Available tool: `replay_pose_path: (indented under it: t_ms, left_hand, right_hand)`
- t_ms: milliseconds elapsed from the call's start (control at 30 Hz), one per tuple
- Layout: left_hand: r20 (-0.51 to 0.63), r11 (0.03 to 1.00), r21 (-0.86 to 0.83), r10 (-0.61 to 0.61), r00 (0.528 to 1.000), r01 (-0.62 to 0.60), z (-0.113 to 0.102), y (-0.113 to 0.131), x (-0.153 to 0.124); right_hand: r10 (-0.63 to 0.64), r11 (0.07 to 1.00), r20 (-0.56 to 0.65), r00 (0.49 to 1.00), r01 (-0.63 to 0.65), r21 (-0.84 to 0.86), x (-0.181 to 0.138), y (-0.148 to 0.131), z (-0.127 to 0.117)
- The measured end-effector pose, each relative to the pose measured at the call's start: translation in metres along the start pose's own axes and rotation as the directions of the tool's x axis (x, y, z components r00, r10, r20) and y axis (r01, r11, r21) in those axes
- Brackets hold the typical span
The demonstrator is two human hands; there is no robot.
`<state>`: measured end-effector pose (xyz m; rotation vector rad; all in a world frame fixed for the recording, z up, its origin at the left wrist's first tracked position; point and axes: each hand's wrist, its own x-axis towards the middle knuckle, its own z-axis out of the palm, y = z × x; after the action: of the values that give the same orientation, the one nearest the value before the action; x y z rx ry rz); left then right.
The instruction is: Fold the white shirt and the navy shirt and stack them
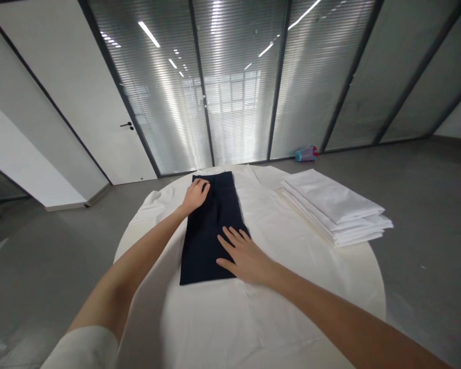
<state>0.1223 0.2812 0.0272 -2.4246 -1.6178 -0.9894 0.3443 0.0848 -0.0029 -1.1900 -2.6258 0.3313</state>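
A dark navy garment (203,251), folded into a long flat panel, lies on a white cloth (200,318). Its narrower far end looks like a waistband, and a crease runs down its middle. My left hand (195,195) rests on the far left corner of the garment, fingers slightly bent and thumb apart. Lower down, my right hand (246,256) lies flat with spread fingers across the garment's near right edge. Neither hand grips the fabric visibly.
A stack of folded white cloths (334,205) sits at the right side of the round table (372,287). Beyond are glass partitions with blinds (238,102) and a white door (80,87). A blue and pink object (306,154) lies on the floor by the glass.
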Motion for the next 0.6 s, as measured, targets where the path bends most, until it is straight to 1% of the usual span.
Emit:
replay_pose_path:
  t_ms: [133,300,467,600]
  left_hand:
    - [0.059,0.996,0.087,-0.017,0.998,0.012,0.031,-0.020,0.039]
    - [0.145,0.983,0.185,-0.019,0.989,-0.009,0.065,-0.038,0.071]
    - [0.224,0.970,0.241,-0.054,0.973,-0.002,0.089,-0.052,0.093]
    - [0.267,0.960,0.278,-0.100,0.959,0.023,0.100,-0.061,0.100]
  right_hand:
    - [-0.027,0.998,0.004,1.000,0.026,0.050,-0.003,0.005,-0.004]
    - [-0.020,0.994,0.020,1.000,0.017,0.110,-0.005,0.007,-0.006]
    - [0.000,0.987,0.020,1.000,-0.003,0.163,-0.006,0.006,-0.008]
    - [0.001,0.981,0.018,1.000,-0.004,0.192,-0.005,0.005,-0.011]
